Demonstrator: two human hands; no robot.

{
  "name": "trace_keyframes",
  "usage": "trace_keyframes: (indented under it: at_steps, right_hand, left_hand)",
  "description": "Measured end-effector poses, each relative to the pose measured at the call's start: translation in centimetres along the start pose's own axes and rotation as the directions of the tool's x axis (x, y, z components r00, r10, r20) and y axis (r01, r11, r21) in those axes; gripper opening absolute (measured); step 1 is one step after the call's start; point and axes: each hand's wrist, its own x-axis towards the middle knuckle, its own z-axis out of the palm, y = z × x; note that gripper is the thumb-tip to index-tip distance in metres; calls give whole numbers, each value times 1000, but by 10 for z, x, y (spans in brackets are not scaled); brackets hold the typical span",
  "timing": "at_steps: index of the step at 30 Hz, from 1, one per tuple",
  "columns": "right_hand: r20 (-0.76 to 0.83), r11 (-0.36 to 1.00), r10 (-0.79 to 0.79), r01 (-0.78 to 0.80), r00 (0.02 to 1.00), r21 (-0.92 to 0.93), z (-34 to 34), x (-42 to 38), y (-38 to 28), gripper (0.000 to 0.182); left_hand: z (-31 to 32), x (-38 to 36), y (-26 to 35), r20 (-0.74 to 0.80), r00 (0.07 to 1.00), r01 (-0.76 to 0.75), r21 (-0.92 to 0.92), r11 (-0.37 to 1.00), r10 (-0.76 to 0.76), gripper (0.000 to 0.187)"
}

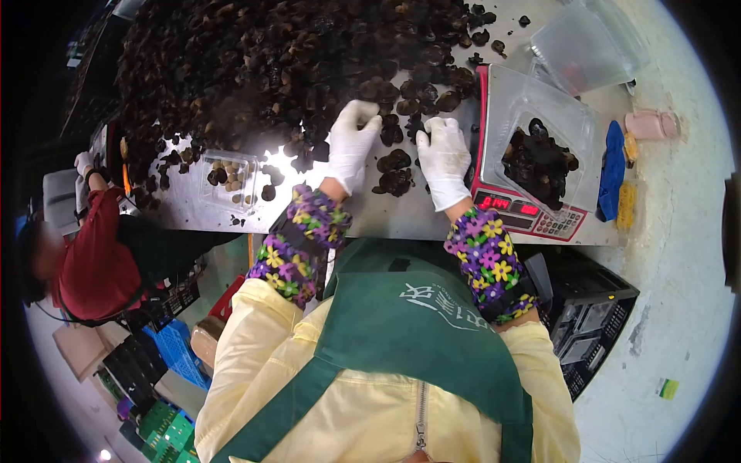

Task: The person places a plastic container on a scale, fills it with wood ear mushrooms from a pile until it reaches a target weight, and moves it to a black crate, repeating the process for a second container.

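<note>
Dark brown, wrinkled pieces like wood ear fungus (pixel 293 46) form a big heap at the back of the metal table. My left hand (pixel 353 143), in a white glove, hovers at the heap's front edge with its fingers curled in; what they pinch, if anything, is hidden. My right hand (pixel 445 158), also gloved, is closed beside more dark pieces, and its fingertips are hidden from me. Between and below the hands lies a small group of dark pieces (pixel 395 171). A clear plastic tub (pixel 505 116) of the same pieces rests on a red digital scale (pixel 482 166) at the right.
A clear box (pixel 230 181) with round tan items and dark bits stands on the table at left. Stacked empty clear tubs (pixel 590 46) lie at the back right, near a blue item (pixel 612 170). Another person (pixel 100 255) in red works at left. Black crates (pixel 590 316) stand below.
</note>
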Motion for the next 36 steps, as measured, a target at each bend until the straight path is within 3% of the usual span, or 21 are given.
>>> trace_keyframes:
  at_steps: [1,3,5,6,7,8,9,12,13,16,17,19,20,21,23,24,27,28,31,32,36]
  right_hand:
    - [4,1000,-1,1,1000,-1,-4,-5,1,22]
    - [99,904,118,-148,988,400,-14,-13,5,20]
    - [42,865,97,-105,994,490,-27,-23,9,16]
    - [220,706,130,-246,967,665,-42,-26,9,13]
    - [391,498,118,-395,913,772,-60,-30,8,11]
    - [441,394,156,-466,884,793,-87,-35,-1,9]
    - [430,392,173,-462,886,795,-102,-39,2,9]
    - [451,327,174,-483,875,812,-137,-54,19,9]
    - [432,327,198,-475,880,817,-146,-60,26,9]
    - [319,370,245,-393,915,842,-174,-76,47,10]
    - [304,395,283,-399,910,827,-182,-80,59,11]
    - [210,416,342,-348,916,840,-190,-86,81,11]
    - [166,373,357,-304,919,877,-194,-87,88,10]
    - [136,390,364,-284,921,876,-196,-88,98,10]
    - [114,333,376,-250,919,909,-199,-91,115,12]
    - [108,333,382,-246,918,910,-199,-92,121,12]
    - [99,305,433,-249,896,919,-199,-93,136,14]
    - [54,320,441,-213,896,923,-197,-92,138,15]
    - [49,311,457,-211,888,927,-203,-91,136,16]
    - [41,324,450,-206,892,923,-202,-92,140,15]
    - [-23,386,442,-167,897,907,-194,-98,152,10]
  left_hand:
    - [3,3,8,23,992,-126,177,976,124,20]
    - [8,8,0,223,950,-302,487,820,217,20]
    - [11,11,-12,242,951,-295,522,800,193,17]
    - [12,13,-18,260,951,-288,561,776,165,15]
    - [12,13,-21,223,960,-265,539,800,167,12]
    - [12,11,-19,168,978,-186,451,873,122,12]
    - [11,8,-15,122,990,-108,353,930,69,11]
    - [13,1,-4,92,984,-156,0,988,156,10]
    - [10,-3,14,177,984,30,17,999,-32,11]
    - [22,-11,67,298,934,278,-259,925,-197,12]
    - [30,-9,57,293,952,176,-288,941,-88,13]
    - [45,-20,129,282,959,109,-275,955,-28,31]
    - [55,-20,140,265,949,-105,-239,965,169,41]
    - [60,-20,148,379,924,49,-261,964,56,32]
    - [81,-23,166,404,895,-166,-97,981,192,25]
    - [96,-22,174,355,843,-384,-130,914,404,21]
    - [134,-30,182,367,778,-496,-140,857,510,24]
    - [146,-30,178,368,718,-612,-70,788,591,27]
    - [165,-39,166,557,638,-762,355,541,532,58]
    - [166,-39,160,622,648,-741,381,552,439,77]
    - [150,-44,171,552,667,-726,329,604,501,88]
